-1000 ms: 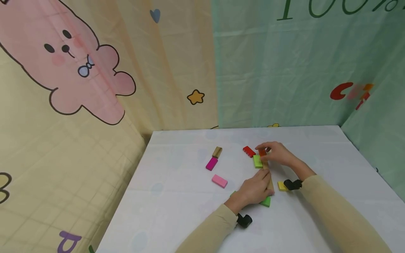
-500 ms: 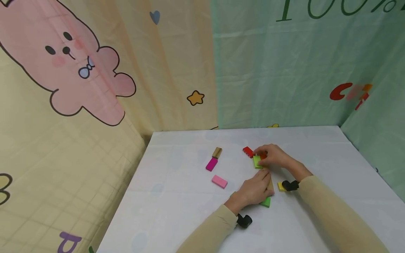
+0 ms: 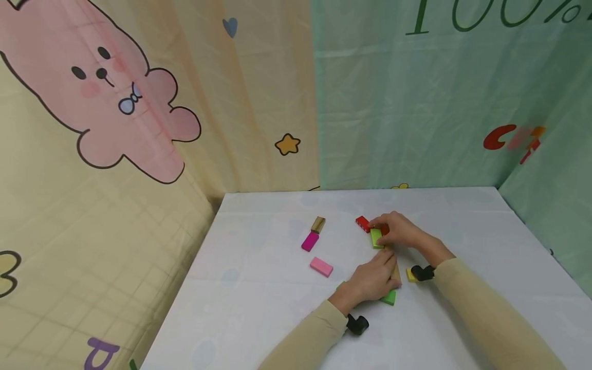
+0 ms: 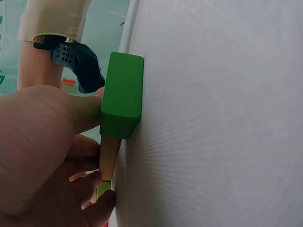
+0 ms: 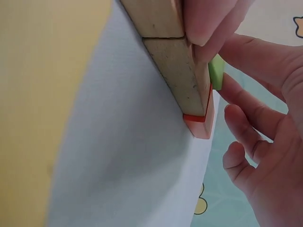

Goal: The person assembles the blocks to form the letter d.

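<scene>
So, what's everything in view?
Wooden blocks: at least two, pale, in row
Orange block: one, orange, row's far end
Green block: at least one, green, row's near end
Lime block: one, lime, beside row
Yellow block: one, yellow, right of row
Red block: one, red, back middle
Brown block: one, brown, back left
Magenta block: one, magenta, beside brown block
Pink block: one, pink, left side
Table: one, white, below
Printed curtain: count unclear, cream and green, behind
Wrist cameras: two, black, one per arm
Left hand: one, over row
Right hand: one, by lime block
Sleeves: two, beige, picture bottom
</scene>
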Demonstrator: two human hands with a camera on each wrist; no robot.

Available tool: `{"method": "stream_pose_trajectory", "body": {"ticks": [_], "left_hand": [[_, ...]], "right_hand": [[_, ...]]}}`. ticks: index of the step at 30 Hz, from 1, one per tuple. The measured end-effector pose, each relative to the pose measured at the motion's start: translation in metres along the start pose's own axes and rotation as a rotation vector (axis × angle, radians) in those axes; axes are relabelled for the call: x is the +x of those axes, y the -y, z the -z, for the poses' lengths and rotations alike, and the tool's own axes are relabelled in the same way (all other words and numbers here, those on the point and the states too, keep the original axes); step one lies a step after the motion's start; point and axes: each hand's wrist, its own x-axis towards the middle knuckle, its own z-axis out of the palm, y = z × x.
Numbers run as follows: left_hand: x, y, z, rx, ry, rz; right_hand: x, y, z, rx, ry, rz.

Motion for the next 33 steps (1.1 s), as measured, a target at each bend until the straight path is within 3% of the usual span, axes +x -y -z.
{"method": "stream_pose_trajectory", "body": {"ticks": [6,21,33], "left_hand": [[0.000,0.000,0.003,0.001,0.003,0.006],[-0.001,0.001,0.003,0.008,0.002,0.004],[-0.004,-0.001,0.000,0.021,-0.021,-0.021]], "right_hand": [[0.001,0.005,0.002,-0.052,-0.004,0.040],[-0.002,0.017,-0.002,0.002,-0.022,0.094],[-0.001,0.021,-0.009,0.138,0.020,0.071]]}}
